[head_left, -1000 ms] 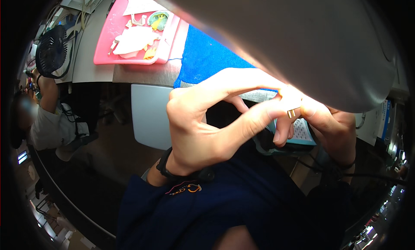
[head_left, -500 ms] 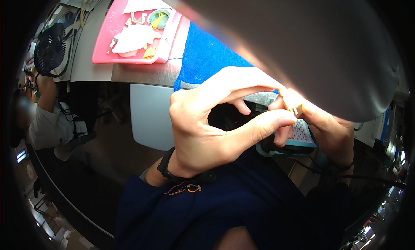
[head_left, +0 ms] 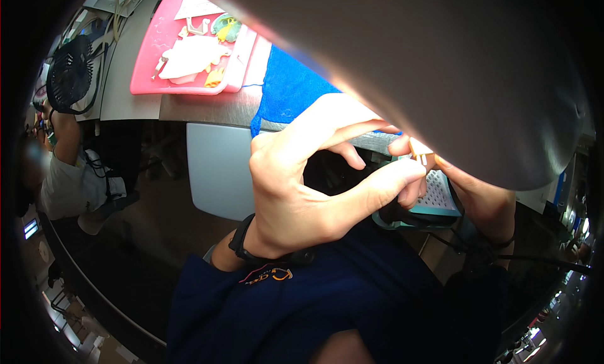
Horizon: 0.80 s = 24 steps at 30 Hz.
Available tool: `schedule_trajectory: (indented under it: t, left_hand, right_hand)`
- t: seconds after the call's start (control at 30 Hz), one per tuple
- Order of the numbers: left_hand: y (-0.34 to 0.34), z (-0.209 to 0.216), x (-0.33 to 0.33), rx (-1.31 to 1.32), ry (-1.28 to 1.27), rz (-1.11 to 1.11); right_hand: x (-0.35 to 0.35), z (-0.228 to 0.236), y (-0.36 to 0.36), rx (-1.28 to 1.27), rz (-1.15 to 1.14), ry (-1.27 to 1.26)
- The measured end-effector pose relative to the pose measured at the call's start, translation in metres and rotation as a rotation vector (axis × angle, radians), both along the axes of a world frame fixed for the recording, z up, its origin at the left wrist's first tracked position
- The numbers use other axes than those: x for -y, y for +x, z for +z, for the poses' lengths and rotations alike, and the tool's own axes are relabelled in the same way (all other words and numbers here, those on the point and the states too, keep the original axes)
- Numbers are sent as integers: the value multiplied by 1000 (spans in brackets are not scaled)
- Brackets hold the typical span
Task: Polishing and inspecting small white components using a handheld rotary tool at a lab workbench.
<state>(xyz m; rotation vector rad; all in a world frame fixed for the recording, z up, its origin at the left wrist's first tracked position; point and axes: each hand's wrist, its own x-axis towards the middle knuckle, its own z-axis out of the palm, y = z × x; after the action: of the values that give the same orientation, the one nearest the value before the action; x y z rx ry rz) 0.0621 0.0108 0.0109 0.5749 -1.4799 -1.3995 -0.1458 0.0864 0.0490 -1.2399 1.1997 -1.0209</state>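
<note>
Between my two hands is a small pale-yellow piece with short prongs (head_left: pixel 421 157); its exact kind is too small to make out. My left hand (head_left: pixel 302 181) curves in from the left, its thumb and finger closed on the piece. Behind it my right hand (head_left: pixel 481 197) has its fingers bent at the same piece, partly hidden by the left thumb and a large grey rounded cover. A blue cloth (head_left: pixel 289 87) lies on the worktop beyond my left hand. Under my fingers shows a teal-rimmed, perforated grey device (head_left: pixel 438 197).
The smooth grey cover (head_left: pixel 453 81) looms over the upper right. A pink tray (head_left: pixel 146 65) at the back left holds white, green, yellow and orange pieces. Left of it are a black fan (head_left: pixel 70 74) and another person's arm (head_left: pixel 65 137). A pale panel (head_left: pixel 217 169) hangs below the worktop.
The small piece has tilted a little, so its prongs show more plainly. The grey cover now hides more of my right hand and the blue cloth. My grip stays the same.
</note>
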Motion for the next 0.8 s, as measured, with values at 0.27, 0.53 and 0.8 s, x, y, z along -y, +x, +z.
schedule_trajectory:
  t: [0.27,0.53,0.8]
  left_hand:
    - [8,-2,12,112,-141,-163]
    - [2,-5,1,31,95,-54]
    - [4,-5,9,70,-125,-82]
  right_hand:
    - [-2,-2,3,1,-34,-19]
    - [-2,-1,4,-14,-42,-25]
    - [-4,5,18,-36,-158,10]
